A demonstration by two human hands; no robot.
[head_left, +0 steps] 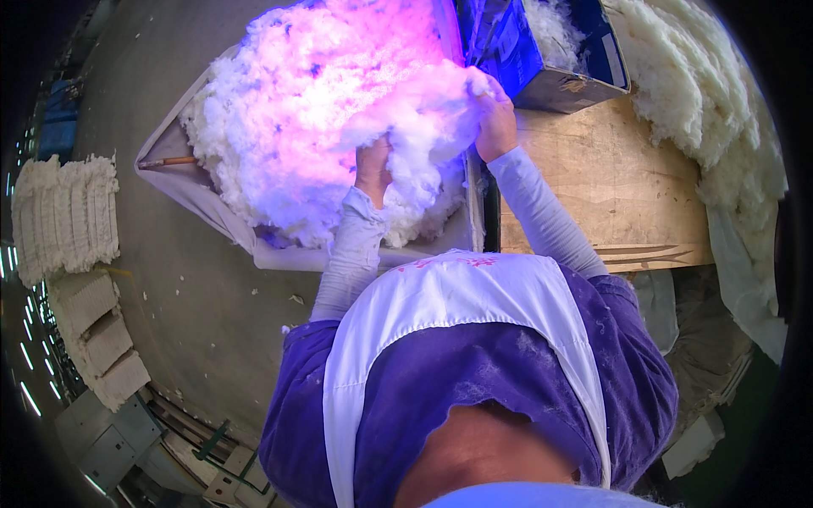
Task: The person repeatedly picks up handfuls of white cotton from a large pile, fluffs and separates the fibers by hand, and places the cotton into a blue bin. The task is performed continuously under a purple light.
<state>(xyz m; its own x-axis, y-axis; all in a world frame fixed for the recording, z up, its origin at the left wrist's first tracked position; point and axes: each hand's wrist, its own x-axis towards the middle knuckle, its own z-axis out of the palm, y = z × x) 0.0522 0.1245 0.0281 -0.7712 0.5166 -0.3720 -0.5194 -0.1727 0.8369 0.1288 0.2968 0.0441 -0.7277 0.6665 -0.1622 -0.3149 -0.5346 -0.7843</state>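
Observation:
A loose clump of white cotton fibre (428, 102) stretches between my two hands above a big heap of the same cotton (279, 110). My left hand (373, 169) grips the clump's lower left part, its fingers mostly buried in the fluff. At the upper right end, my right hand (497, 125) is closed on the clump, with the fingers pressed into its edge. The heap fills a cloth-lined bin (292, 257), and violet-pink light falls brightly on its far part.
Right of the bin is a wooden tabletop (601, 186) bearing a blue-lit box (576, 89) with fibre inside. Thick cotton batting (707, 93) hangs along the far right. A wooden stick (169, 162) pokes from the bin's left corner. Stacked pale batts (68, 216) stand at far left.

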